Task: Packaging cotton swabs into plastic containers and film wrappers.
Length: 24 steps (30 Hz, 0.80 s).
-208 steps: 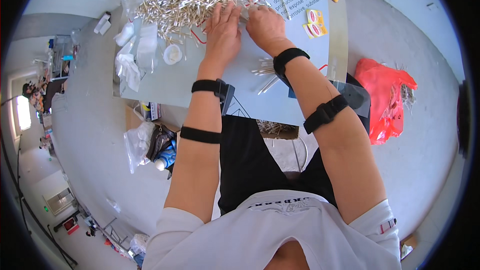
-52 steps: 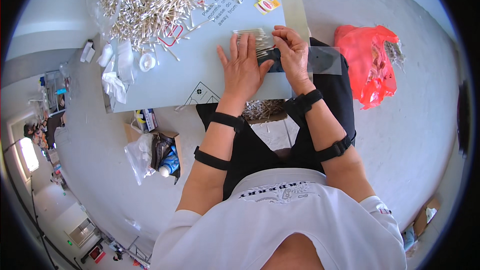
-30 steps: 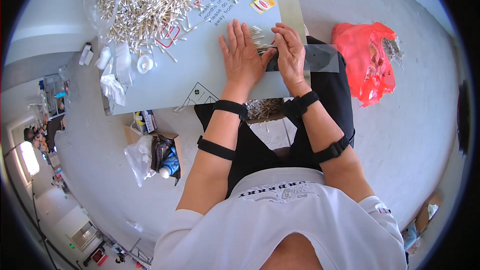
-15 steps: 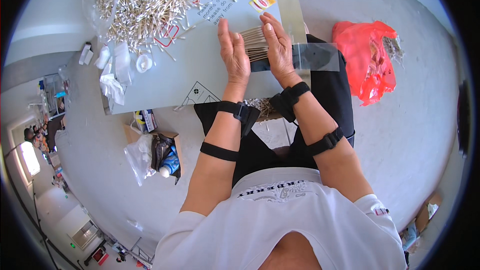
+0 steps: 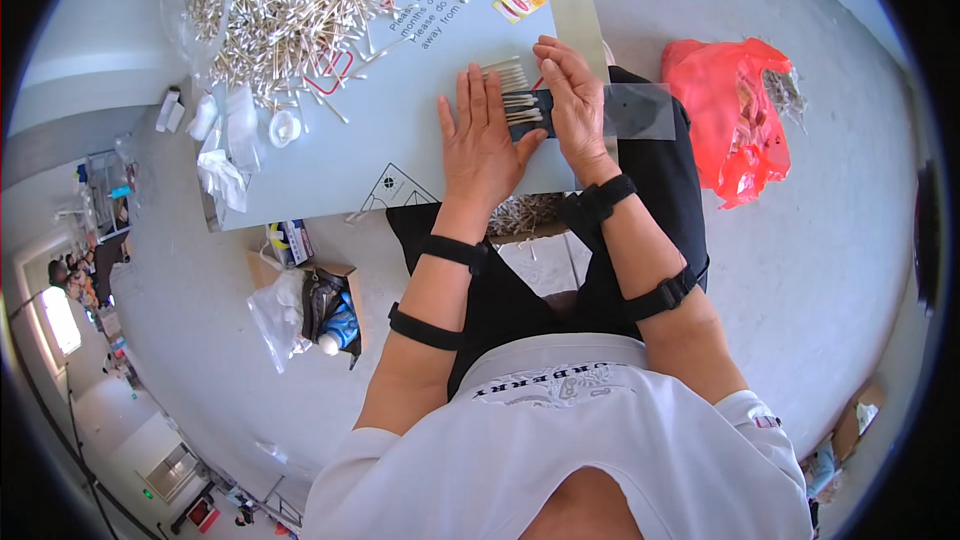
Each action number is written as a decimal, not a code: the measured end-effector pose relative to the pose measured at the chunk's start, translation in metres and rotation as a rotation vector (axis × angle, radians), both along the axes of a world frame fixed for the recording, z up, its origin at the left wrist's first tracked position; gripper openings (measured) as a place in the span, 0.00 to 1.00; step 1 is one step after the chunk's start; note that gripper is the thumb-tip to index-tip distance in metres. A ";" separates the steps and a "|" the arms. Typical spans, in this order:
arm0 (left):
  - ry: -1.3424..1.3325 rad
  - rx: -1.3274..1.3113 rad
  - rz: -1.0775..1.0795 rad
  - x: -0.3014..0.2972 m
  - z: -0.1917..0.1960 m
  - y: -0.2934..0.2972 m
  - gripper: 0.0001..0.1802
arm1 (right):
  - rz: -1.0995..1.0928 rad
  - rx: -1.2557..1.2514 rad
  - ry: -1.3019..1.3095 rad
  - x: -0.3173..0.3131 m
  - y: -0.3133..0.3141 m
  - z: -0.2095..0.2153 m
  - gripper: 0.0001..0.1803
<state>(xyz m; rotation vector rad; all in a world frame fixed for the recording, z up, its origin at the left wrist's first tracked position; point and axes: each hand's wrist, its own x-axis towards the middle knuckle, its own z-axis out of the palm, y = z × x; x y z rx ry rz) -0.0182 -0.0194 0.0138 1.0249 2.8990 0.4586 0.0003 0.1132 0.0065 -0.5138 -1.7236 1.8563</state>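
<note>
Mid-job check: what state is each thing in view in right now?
Swab row: lined up, left ends covered.
Left hand: flat over the swab row.
Right hand: half-curled beside the swab tips; contact unclear.
Swab pile: loose, jumbled.
Clear sheet: jutting off the table.
Red bag: open, contents showing.
Left cardboard box: open, filled.

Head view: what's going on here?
A person's left hand lies flat over one end of a small batch of swabs, their white tips pointing right. The right hand is beside those tips, with nothing visible in its grasp. Part of the batch lies over a dark strip on the table; a loose pile is at far left.
</note>
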 end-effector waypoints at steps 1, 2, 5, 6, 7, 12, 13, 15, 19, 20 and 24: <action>-0.004 -0.009 0.020 -0.001 0.001 0.002 0.49 | 0.008 0.000 0.029 0.000 -0.001 0.001 0.12; -0.003 -0.010 0.021 -0.003 0.002 0.005 0.49 | 0.010 -0.002 0.031 -0.002 -0.002 0.001 0.12; 0.023 -0.052 0.055 -0.011 0.002 0.014 0.48 | 0.035 0.043 -0.031 -0.007 0.000 -0.001 0.14; 0.009 -0.051 0.059 -0.012 0.002 0.016 0.48 | 0.027 0.009 -0.006 -0.008 0.001 -0.005 0.14; -0.005 -0.052 0.064 -0.013 0.000 0.016 0.48 | 0.020 -0.026 0.020 -0.009 0.001 -0.005 0.15; 0.037 0.283 0.039 -0.028 -0.014 0.010 0.41 | 0.062 -0.060 0.057 -0.017 0.011 -0.007 0.17; 0.047 0.573 0.032 -0.035 -0.020 0.008 0.38 | 0.074 -0.010 0.106 -0.022 0.011 -0.011 0.18; -0.082 0.745 0.089 -0.047 -0.021 0.012 0.34 | 0.072 -0.016 0.112 -0.029 0.008 -0.013 0.19; -0.348 1.110 0.183 -0.055 -0.020 0.023 0.29 | 0.075 0.007 0.085 -0.035 -0.005 -0.013 0.20; -0.352 1.110 0.184 -0.052 -0.021 0.023 0.29 | 0.074 0.031 0.084 -0.034 -0.006 -0.015 0.20; -0.369 1.049 0.122 -0.043 -0.020 0.021 0.29 | 0.056 -0.149 0.121 -0.019 -0.002 -0.022 0.18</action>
